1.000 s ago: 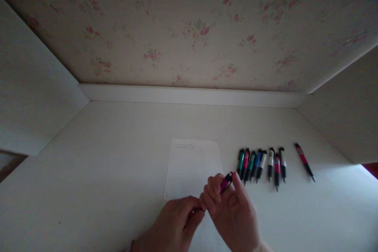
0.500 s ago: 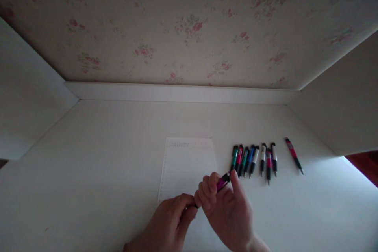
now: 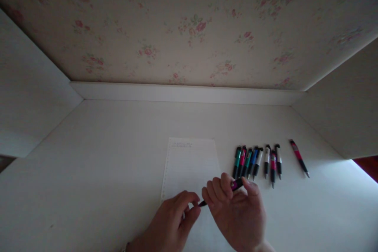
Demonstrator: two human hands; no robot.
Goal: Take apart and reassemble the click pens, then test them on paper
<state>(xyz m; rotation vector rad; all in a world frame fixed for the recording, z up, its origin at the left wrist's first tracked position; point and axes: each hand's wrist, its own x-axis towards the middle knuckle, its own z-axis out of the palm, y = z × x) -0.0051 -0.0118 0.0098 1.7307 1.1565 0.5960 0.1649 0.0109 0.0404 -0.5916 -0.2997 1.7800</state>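
Note:
A pink-and-black pen [image 3: 237,184] is in my right hand [image 3: 236,208]. My right fingers are curled round its barrel, palm turned up, and the thumb is at its rear end. The pen's dark front part [image 3: 202,203] sticks out to the left, past the little finger. At that end my left hand [image 3: 173,218] pinches with thumb and forefinger; the very tip is hidden between them. Both hands are above a lined sheet of paper [image 3: 189,165] with holes along its left edge and faint writing at the top.
Several pens lie in a row right of the paper, among them a green pen [image 3: 237,161], a blue pen [image 3: 253,160] and a white pen [image 3: 267,160]. A red pen [image 3: 299,157] lies apart, farther right. White panels and a floral wall [image 3: 191,27] enclose the white desk [image 3: 118,145].
My right hand has shifted a little to the right with the pen, and more of its dark front part shows between the hands. The view has also shifted slightly.

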